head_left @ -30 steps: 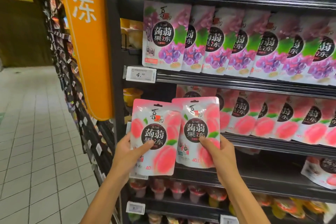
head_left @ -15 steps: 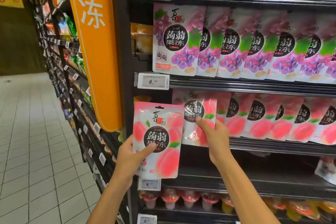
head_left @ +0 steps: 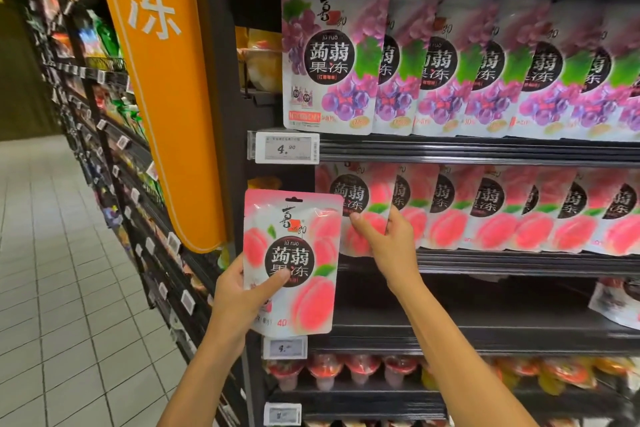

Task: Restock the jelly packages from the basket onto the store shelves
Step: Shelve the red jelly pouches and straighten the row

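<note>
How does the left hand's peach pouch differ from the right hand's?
The left-hand pouch is held apart from the peach row, front almost fully showing; the right-hand pouch stands at that row's end, its top hidden behind the shelf rail. Both share the pink peach design.

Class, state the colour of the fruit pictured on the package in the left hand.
Pink peaches on the package, best in the head view.

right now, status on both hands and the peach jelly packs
Left hand gripping one peach pack, off the shelf. Right hand pinching second peach pack at left end of peach row. Nothing seen blocking.
</note>
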Tool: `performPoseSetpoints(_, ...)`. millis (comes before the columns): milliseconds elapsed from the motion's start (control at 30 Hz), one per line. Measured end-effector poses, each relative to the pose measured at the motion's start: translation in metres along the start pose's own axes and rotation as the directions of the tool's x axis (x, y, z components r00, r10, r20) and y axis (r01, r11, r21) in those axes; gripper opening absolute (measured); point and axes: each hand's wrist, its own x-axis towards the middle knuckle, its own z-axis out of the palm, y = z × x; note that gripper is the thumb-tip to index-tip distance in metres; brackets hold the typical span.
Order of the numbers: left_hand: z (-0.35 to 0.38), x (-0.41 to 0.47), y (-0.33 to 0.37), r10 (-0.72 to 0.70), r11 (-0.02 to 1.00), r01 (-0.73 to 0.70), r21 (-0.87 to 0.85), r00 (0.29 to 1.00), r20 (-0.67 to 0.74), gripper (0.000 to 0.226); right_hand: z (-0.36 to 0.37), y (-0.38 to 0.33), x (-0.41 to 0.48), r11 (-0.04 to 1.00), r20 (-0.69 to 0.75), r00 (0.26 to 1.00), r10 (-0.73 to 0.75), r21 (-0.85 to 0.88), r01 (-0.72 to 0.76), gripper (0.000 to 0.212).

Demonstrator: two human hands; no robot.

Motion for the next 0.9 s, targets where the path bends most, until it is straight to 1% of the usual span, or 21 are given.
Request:
performPoseSetpoints(33,0.000,0.000,0.000,0.001,1.000,-0.001,-0.003,1.000,-0.001,0.043,-0.003,0.000,-0.001,0.999,0.007,1.000,-0.011,-0.032,0.011,0.036)
performPoseSetpoints(67,0.000,-0.001,0.000,0.000,1.000,0.000,-0.005,1.000,-0.002,0.042,-0.006,-0.001,-0.002,0.998,0.016,1.000,-0.021,-0.055,0.022,0.035)
performPoseSetpoints(133,0.001,-0.002,-0.001,-0.003,1.000,0.003,-0.009,1.000,-0.005,0.043,-0.012,0.000,-0.007,0.994,0.013,0.999,-0.034,-0.102,0.035,0.027)
performPoseSetpoints(267,0.002,-0.002,-0.004,-0.011,1.000,0.011,-0.018,1.000,-0.014,0.044,-0.025,0.003,-0.015,0.952,-0.058,0.994,-0.095,-0.296,0.074,0.026)
performPoseSetpoints(367,0.005,-0.002,-0.004,-0.013,1.000,0.013,-0.021,0.999,-0.029,0.046,-0.027,0.003,-0.019,0.889,-0.087,0.994,-0.061,-0.458,0.014,0.033)
performPoseSetpoints(433,0.007,-0.002,-0.003,-0.015,1.000,0.014,-0.024,0.999,-0.036,0.047,-0.027,0.004,-0.019,0.857,-0.125,0.991,-0.049,-0.515,-0.023,0.036)
performPoseSetpoints(633,0.009,0.002,-0.002,-0.026,1.000,0.026,-0.012,0.998,-0.048,0.062,-0.017,0.006,-0.010,0.843,-0.195,0.980,-0.036,-0.532,-0.075,0.030)
performPoseSetpoints(767,0.013,0.005,0.002,-0.021,1.000,0.021,-0.021,0.999,-0.032,0.056,-0.011,0.004,-0.007,0.845,-0.208,0.978,-0.030,-0.528,-0.087,0.031)
performPoseSetpoints(900,0.019,0.008,0.002,-0.023,0.999,0.022,-0.029,1.000,-0.020,0.056,-0.009,0.007,-0.008,0.860,-0.209,0.978,-0.022,-0.502,-0.088,0.034)
